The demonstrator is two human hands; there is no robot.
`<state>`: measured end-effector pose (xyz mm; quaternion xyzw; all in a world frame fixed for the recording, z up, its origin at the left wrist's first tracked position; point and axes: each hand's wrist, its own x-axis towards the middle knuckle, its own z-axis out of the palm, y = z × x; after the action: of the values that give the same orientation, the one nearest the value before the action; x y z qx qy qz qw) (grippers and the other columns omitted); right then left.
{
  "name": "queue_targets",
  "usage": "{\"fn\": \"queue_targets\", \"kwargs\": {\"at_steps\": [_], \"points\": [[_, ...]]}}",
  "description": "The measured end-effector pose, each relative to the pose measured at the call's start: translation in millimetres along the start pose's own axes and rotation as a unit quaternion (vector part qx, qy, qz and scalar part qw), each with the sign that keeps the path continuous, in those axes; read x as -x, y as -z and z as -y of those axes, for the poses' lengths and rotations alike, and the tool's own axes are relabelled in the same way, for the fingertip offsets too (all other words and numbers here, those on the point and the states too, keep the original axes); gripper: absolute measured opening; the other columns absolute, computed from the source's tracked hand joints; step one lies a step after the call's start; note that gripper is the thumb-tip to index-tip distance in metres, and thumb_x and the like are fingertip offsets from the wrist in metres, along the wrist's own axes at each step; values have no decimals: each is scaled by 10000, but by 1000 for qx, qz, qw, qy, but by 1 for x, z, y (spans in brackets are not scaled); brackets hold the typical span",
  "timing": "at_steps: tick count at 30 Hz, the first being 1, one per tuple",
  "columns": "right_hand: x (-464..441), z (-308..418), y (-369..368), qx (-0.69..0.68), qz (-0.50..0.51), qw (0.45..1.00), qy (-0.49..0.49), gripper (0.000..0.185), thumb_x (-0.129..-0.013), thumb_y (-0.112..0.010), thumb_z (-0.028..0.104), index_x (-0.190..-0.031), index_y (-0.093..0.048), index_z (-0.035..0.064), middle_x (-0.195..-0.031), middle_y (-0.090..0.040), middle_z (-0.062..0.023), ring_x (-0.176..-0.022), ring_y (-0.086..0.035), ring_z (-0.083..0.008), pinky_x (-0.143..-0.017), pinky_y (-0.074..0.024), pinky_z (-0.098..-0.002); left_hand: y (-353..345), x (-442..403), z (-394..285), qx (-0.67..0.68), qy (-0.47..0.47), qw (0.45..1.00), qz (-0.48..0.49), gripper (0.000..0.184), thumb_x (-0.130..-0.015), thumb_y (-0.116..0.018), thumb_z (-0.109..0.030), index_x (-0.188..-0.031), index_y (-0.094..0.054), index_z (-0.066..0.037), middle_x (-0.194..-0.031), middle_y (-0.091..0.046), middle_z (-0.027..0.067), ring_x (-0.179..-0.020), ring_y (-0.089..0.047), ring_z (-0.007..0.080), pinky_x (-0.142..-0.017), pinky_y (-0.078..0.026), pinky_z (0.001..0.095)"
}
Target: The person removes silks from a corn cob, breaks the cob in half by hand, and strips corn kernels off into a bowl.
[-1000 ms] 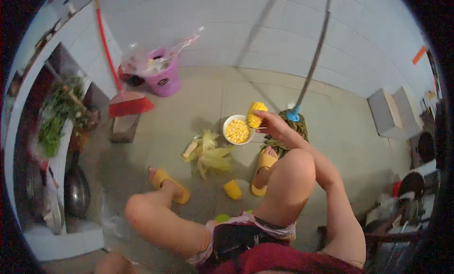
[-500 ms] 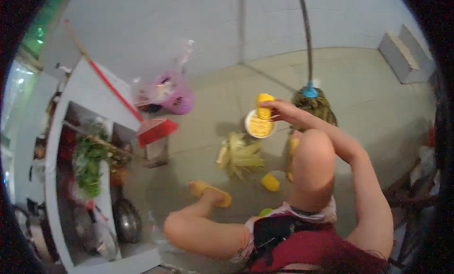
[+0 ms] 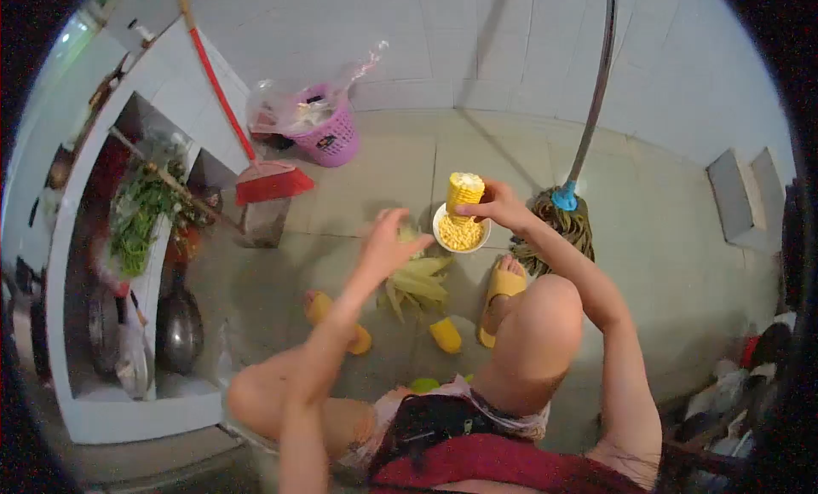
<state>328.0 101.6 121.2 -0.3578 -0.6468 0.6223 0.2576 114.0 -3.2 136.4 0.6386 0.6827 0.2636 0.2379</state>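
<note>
A piece of corn cob [image 3: 464, 196] stands upright in my right hand [image 3: 501, 206], pinched between thumb and fingers above a white bowl [image 3: 438, 235]. Loose yellow kernels [image 3: 461, 233] lie in the bowl. My left hand [image 3: 392, 245] is raised to the left of the bowl, fingers spread, holding nothing. Below it, pale green corn husks [image 3: 416, 283] lie on the floor. Another yellow corn piece [image 3: 445, 335] rests on the floor between my feet.
A purple basket [image 3: 332, 140] with plastic bags is by the wall, near a red broom [image 3: 274, 184] and dustpan. The mop [image 3: 562, 225] stands right of the bowl. Shelves [image 3: 141, 417] with greens [image 3: 141, 221] and pans are at left. Yellow slippers [image 3: 503, 294] are on my feet.
My left hand has come into view, reaching up beside the bowl with its fingers apart. My right hand still holds the corn over the bowl. The camera view has swung about.
</note>
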Motion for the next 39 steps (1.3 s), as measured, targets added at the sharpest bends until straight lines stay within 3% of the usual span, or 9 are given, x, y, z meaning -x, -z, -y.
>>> {"fn": "queue_targets", "kwargs": {"at_steps": [3, 6, 9, 13, 16, 20, 29, 35, 39], "points": [[-14, -21, -2, 3, 14, 1000, -3, 494, -654, -744, 292, -1022, -552, 26, -859, -616, -56, -769, -578, -134, -690, -473, -269, -65, -21, 10, 184, 44, 982, -10, 635, -641, -732, -325, -1112, -471, 13, -1163, -460, 164, -1083, -463, 245, -878, -398, 349], [-22, -48, -6, 18, 33, 999, 24, 594, -630, -759, 326, -1069, -521, 5, -900, -605, -88, -809, -581, -162, -726, -470, -287, -90, -39, -4, 234, -62, 967, -81, 589, -645, -745, -237, -1105, -466, 5, -1104, -518, 147, -1046, -501, 212, -839, -423, 348], [-20, -64, -17, 29, -28, 996, 82, 645, -639, -749, 355, -1104, -487, -7, -986, -578, -121, -851, -571, -169, -730, -466, -294, -94, -48, 0, 256, 30, 965, -41, 561, -633, -754, -182, -1088, -473, -12, -1001, -581, 116, -916, -570, 201, -769, -457, 346], [-28, -55, -6, 261, -105, 949, 143, 425, -740, -635, 382, -922, -509, 19, -802, -531, -129, -726, -556, -279, -641, -450, -366, -110, -63, 33, 166, 34, 985, -38, 537, -619, -743, -215, -1060, -494, -36, -869, -616, 122, -809, -610, 234, -697, -472, 329], [-44, -83, -5, 385, -32, 898, 209, 329, -798, -568, 353, -823, -467, 42, -733, -491, -132, -718, -524, -294, -595, -431, -377, -114, -66, 41, 150, 76, 985, 37, 513, -613, -757, -225, -1031, -521, -44, -912, -602, 89, -843, -581, 161, -723, -458, 305], [-54, -116, -6, 320, 52, 927, 187, 320, -854, -458, 351, -785, -477, 39, -733, -520, -155, -726, -540, -338, -637, -440, -428, -133, -68, 74, 163, 26, 984, 65, 567, -595, -752, -254, -1076, -518, -64, -867, -618, 123, -808, -612, 246, -682, -473, 330], [-61, -159, -6, 258, -24, 953, 155, 280, -883, -423, 274, -780, -489, 22, -712, -535, -157, -715, -541, -349, -617, -437, -420, -155, -79, 86, 139, 91, 980, 113, 578, -590, -751, -263, -1080, -515, -66, -864, -620, 133, -804, -612, 257, -683, -475, 341], [-66, -173, -3, 2, -55, 998, -35, 311, -886, -448, 288, -736, -500, 21, -607, -503, -141, -600, -540, -255, -551, -410, -354, -160, -92, 89, 138, 114, 978, 103, 573, -587, -748, -239, -1079, -516, -60, -863, -619, 137, -802, -609, 272, -687, -476, 348], [-68, -157, 9, 209, -84, 970, -87, 354, -861, -500, 330, -682, -493, 25, -556, -464, -101, -514, -448, -157, -485, -367, -306, -160, -94, 86, 145, 102, 982, 60, 568, -588, -744, -210, -1087, -515, -64, -891, -612, 134, -824, -601, 278, -699, -474, 348]]}}
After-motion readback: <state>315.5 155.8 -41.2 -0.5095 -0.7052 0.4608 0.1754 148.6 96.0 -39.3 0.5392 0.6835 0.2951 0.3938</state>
